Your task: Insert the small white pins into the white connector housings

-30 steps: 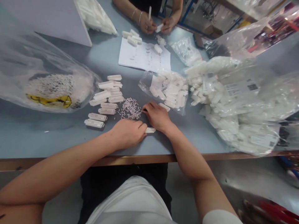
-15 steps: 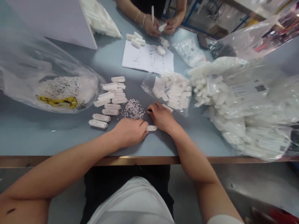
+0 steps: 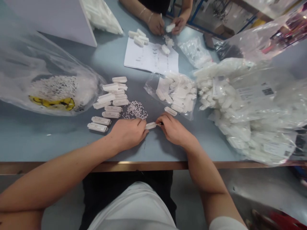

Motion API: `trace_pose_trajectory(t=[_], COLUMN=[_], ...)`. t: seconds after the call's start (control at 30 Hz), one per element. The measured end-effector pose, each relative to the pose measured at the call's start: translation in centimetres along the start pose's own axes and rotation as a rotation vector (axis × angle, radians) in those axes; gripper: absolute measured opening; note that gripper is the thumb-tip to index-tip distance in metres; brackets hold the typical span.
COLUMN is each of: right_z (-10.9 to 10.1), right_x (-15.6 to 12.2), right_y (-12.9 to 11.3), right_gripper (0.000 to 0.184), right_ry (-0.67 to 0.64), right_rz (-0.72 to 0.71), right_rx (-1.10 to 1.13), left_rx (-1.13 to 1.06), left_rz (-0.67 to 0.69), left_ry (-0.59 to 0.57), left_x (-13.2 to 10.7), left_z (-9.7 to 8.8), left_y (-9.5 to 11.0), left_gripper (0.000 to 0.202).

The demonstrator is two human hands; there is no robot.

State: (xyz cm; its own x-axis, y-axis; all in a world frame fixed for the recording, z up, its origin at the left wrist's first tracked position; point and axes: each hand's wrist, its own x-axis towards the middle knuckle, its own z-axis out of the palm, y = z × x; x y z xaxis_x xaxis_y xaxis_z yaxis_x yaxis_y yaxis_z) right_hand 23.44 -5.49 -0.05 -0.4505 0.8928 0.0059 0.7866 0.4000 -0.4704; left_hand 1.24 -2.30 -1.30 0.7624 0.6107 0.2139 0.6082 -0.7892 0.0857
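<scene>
My left hand (image 3: 129,133) grips one end of a white plastic connector housing (image 3: 150,126) with a row of small slots along it. My right hand (image 3: 175,130) is closed at the housing's other end, pinching a small dark tool (image 3: 161,123) that is mostly hidden by the fingers. Just beyond my left hand lies a loose pile of tiny white pins (image 3: 136,110). More white housings (image 3: 110,114) lie in a stacked group to the left of the pile. A single housing (image 3: 170,111) rests just beyond my right hand.
An open clear bag of white housings (image 3: 182,92) lies ahead. Large plastic bags (image 3: 259,115) fill the right side, and a bag with a yellow label (image 3: 51,103) lies left. Across the table, a co-worker's hands (image 3: 155,24) work above a paper sheet (image 3: 144,62).
My right hand has moved right and nearer to me, from beside the pin pile to the housing's right end. The housing has shifted slightly left and away from me, tilting a little.
</scene>
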Motion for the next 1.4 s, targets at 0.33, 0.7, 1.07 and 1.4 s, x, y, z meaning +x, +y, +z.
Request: trace_pose_trajectory(t=[0.33,0.7,1.07,1.4], right_z=[0.0,0.5,1.3,0.3], right_x=[0.0,-0.1,0.1,-0.6], right_y=[-0.5,-0.6,0.1,1.5], right_gripper=[0.023,0.029,0.025,0.027], right_ry=[-0.009,0.062,0.116,0.22], right_rz=[0.006,-0.106,-0.096,-0.147], right_rx=[-0.191,-0.473,-0.231,-0.109], left_rx=[-0.028,-0.024,0.008,0.004], left_rz=[-0.002,0.042,0.035,-0.014], left_ry=[0.013,0.098,0.111,0.082], left_x=[0.1,-0.1,-0.1,-0.3], left_z=[-0.2,0.0,0.1,0.4], left_y=[0.3,0.4,0.3,0.1], left_gripper=[0.033,0.032,0.03,0.033])
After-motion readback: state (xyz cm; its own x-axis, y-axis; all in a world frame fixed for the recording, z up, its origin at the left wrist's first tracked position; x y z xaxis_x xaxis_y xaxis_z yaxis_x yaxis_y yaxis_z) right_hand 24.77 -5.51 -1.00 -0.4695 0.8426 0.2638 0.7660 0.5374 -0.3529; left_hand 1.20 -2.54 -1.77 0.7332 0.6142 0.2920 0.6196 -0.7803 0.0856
